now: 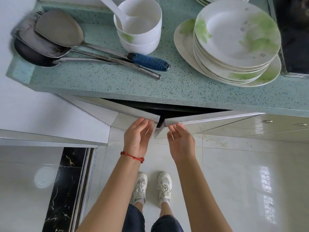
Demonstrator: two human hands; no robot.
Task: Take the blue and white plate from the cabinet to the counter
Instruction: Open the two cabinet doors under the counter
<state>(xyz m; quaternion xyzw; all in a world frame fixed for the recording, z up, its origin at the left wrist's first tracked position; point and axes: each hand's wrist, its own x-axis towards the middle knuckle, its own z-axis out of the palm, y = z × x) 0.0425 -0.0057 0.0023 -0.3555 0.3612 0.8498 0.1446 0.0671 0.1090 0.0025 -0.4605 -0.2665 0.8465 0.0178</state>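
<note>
Gleaming white floor tiles beneath speckled green counter, cabinet doors ajar

Bright even daylight, floor tiles glaring, wide-angle bending at edges.

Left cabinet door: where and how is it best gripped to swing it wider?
Grip the left cabinet door at its free inner edge, from the front, fingertips hooked behind. It shows no handle and stands ajar, and the left hand is already at that corner.

glossy pale floor tiles, black marble threshold strip, white wall, soft reflected daylight
</note>
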